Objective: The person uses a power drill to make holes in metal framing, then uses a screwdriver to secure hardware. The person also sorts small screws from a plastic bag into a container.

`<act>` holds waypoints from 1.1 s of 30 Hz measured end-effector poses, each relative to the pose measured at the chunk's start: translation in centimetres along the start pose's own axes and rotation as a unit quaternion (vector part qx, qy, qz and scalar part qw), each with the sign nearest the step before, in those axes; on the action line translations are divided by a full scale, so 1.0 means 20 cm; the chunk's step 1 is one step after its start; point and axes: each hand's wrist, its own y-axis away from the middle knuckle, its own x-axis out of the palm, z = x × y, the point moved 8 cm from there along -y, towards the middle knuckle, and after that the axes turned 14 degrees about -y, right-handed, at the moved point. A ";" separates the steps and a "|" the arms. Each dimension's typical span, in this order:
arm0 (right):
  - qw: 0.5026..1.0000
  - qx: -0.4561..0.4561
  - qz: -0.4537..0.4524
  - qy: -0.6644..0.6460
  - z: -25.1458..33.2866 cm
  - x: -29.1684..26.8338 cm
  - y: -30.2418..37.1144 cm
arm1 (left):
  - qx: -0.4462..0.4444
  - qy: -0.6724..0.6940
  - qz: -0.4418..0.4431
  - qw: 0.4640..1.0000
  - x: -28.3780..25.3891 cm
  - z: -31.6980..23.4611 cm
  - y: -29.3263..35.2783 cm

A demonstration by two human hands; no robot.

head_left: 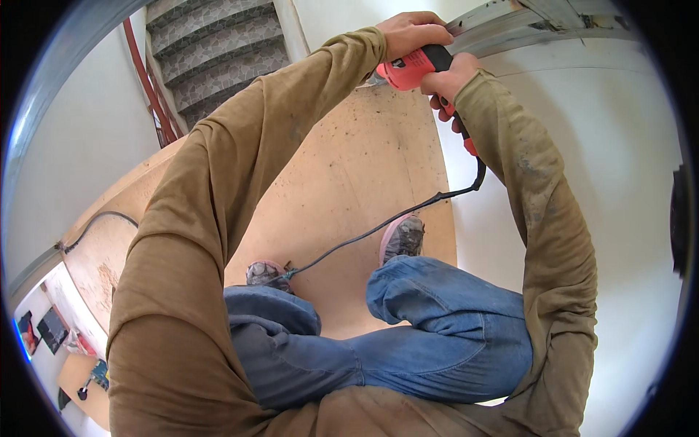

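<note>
At the top centre of the frame the person's two hands meet on a red and black power tool (416, 64). The left hand (411, 33) is curled over the tool's front end, fingers pressed down on the red housing, right against a grey metal channel (510, 25) that runs off toward the upper right. The right hand (448, 84) is wrapped shut around the tool's black grip, just below and right of the left one. From the grip a black cord (378, 226) drops along the right forearm, bends left and trails across the plywood floor (349, 167) to a point beside the worn shoes (404, 237) at mid-frame (the tool's working tip is hidden behind the hands). Both arms wear tan sleeves, and the legs in blue jeans fill the lower centre. A tiled staircase (218, 51) with a red railing rises at the upper left; a white wall (611, 160) fills the right side.
</note>
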 end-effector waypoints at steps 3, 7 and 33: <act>1.000 -0.014 0.000 -0.003 0.00 0.00 -0.02 | -0.003 0.003 -0.001 1.000 0.00 0.01 0.01; 1.000 -0.024 0.014 0.000 0.00 -0.02 -0.01 | -0.003 0.027 -0.007 1.000 0.01 0.00 0.02; 0.989 -0.109 -0.064 0.081 0.00 -0.04 0.00 | 0.093 0.134 -0.076 0.984 -0.02 -0.09 0.03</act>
